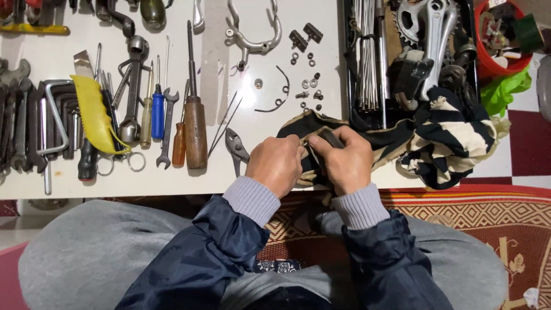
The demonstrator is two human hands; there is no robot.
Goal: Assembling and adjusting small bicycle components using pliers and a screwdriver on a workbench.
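Left hand (276, 165) and right hand (346, 162) are curled shut, side by side, on a black-and-cream striped rag (442, 140) at the white board's (241, 183) near edge; a small dark part (332, 138) is pinched in the right fingers. Best done, judging so: part gripped firmly, cloth rubbed along it over the board. Counted: two hands, one rag, one pliers (236, 148), two wooden-handled screwdrivers (195, 135).

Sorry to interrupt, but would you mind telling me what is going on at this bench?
A seated person has both hands at the near edge of a white board. The left hand and right hand together grip a small dark part wrapped in a black-and-cream striped rag. Pliers, screwdrivers, wrenches and loose nuts and washers lie laid out beyond the hands.
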